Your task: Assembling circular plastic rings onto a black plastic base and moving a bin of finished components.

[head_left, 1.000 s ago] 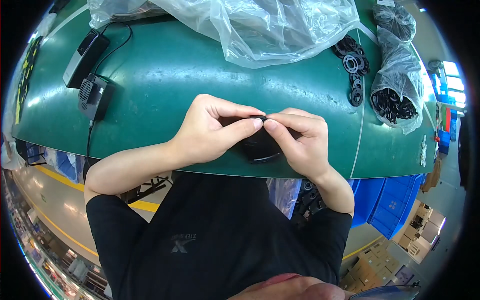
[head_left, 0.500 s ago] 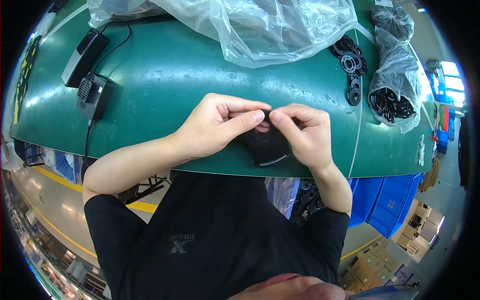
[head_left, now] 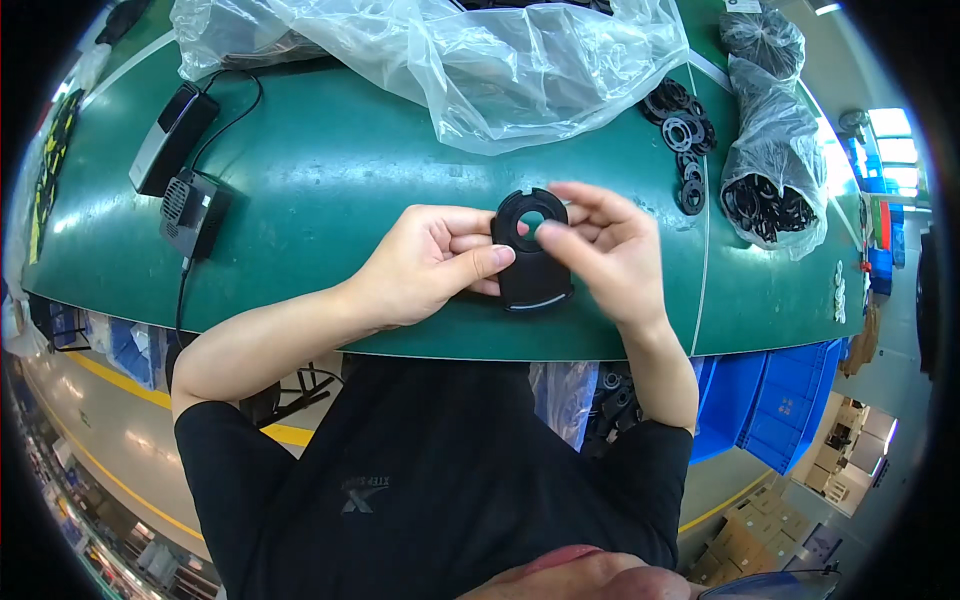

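Note:
A black plastic part [head_left: 537,278] is raised just over the near side of the green table. It has a rounded end with a round hole through it, a small notch at the top and a wider, nearly straight lower end. My left hand [head_left: 440,262] pinches its left edge, thumb on the face and fingers curled behind. My right hand [head_left: 615,250] is at its right side with fingers apart. The right thumb, a little blurred, lies over the edge of the hole; whether it presses on the part cannot be made out.
Clear plastic sheeting [head_left: 500,85] covers the table's far middle. Black rings [head_left: 684,130] lie in a pile at the right, beside a bag of black parts [head_left: 765,205]. Two corded devices [head_left: 190,215] stand at the left. Blue bins [head_left: 775,405] sit below the near right edge.
The part has tipped up so its face and hole show. Both hands were pinched together at its top; my right thumb and fingers have since spread apart while the left hand keeps hold.

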